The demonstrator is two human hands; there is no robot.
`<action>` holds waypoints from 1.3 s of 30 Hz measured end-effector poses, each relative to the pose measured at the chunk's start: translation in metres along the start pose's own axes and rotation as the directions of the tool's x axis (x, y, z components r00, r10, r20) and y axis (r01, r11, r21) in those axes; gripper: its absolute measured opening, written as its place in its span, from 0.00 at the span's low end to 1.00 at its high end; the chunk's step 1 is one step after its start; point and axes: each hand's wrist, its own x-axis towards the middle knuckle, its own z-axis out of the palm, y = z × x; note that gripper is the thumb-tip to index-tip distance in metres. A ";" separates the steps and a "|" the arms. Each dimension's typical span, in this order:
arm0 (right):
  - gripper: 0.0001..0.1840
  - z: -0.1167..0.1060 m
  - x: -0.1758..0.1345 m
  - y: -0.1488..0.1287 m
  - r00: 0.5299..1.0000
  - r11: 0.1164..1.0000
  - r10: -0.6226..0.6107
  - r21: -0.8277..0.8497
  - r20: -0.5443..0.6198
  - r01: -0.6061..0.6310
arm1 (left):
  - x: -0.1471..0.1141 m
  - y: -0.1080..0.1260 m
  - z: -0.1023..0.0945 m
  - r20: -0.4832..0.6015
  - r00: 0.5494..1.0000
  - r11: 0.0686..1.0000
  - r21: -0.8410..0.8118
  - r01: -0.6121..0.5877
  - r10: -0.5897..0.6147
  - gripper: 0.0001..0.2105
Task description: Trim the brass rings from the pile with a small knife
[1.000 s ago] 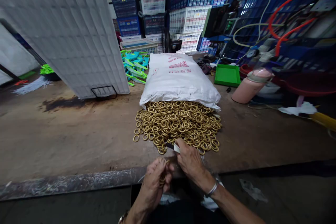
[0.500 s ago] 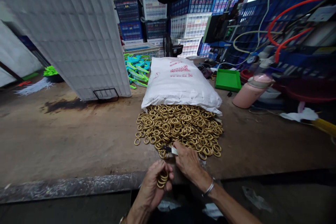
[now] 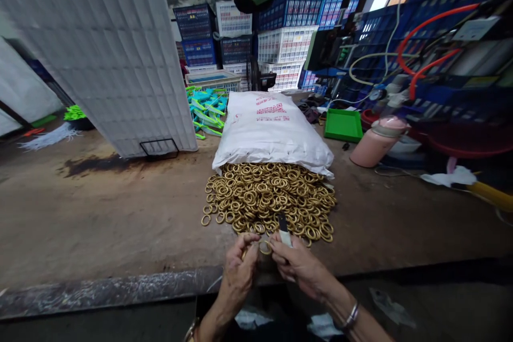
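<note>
Behind L hand [image 3: 239, 267] fingers, ring [image 3: 265, 247] partly hidden; R hand [image 3: 301, 264] tool [image 3: 284, 228] unclear.

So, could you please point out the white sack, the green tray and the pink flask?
white sack [image 3: 272, 133], head view, middle of its top.
green tray [image 3: 343, 125], head view, its floor.
pink flask [image 3: 371, 147], head view, its body.

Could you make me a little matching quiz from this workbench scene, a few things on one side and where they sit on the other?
Things:
1. white sack
2. gold rings
3. green tray
4. pink flask

Places:
A. lying on its side, right of the tray
B. spilled in a heap at the sack's open mouth
C. flat, just right of the sack's far end
D. lying mid-bench, red print on top

Pairs: 1-D, 2-B, 3-C, 4-A
</note>
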 end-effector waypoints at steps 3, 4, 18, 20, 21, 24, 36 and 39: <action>0.19 0.002 0.000 0.003 1.000 1.000 0.016 0.026 0.009 -0.016 | -0.001 -0.002 -0.001 0.072 0.997 1.000 0.004 0.026 -0.027 0.15; 0.18 0.001 0.002 0.005 1.000 1.000 0.011 0.002 0.001 -0.011 | -0.003 -0.002 -0.001 0.081 0.995 0.998 -0.010 0.054 -0.053 0.15; 0.05 0.006 -0.002 0.011 0.806 0.515 -0.581 -0.717 0.113 0.471 | -0.006 0.009 0.002 0.159 0.925 0.878 -0.294 0.378 -0.346 0.14; 0.06 0.007 0.003 0.013 0.834 0.612 -0.552 -0.679 0.001 0.405 | -0.007 0.006 0.002 0.129 0.941 0.904 -0.264 0.338 -0.314 0.13; 0.07 0.007 0.005 0.014 0.849 0.675 -0.525 -0.638 -0.061 0.371 | -0.008 0.005 0.002 0.107 0.954 0.922 -0.247 0.298 -0.279 0.13; 0.09 0.007 0.011 0.014 0.907 0.863 -0.382 -0.419 -0.177 0.281 | -0.010 -0.001 0.002 0.049 0.989 0.972 -0.183 0.147 -0.141 0.12; 0.14 0.014 0.008 0.009 0.974 0.989 -0.144 -0.052 -0.173 0.137 | -0.011 0.000 0.000 0.093 0.996 0.998 -0.063 0.022 -0.016 0.14; 0.13 0.012 0.013 0.014 0.942 0.934 -0.280 -0.281 -0.185 0.222 | -0.012 0.005 0.002 0.063 0.995 0.992 -0.091 0.087 -0.082 0.14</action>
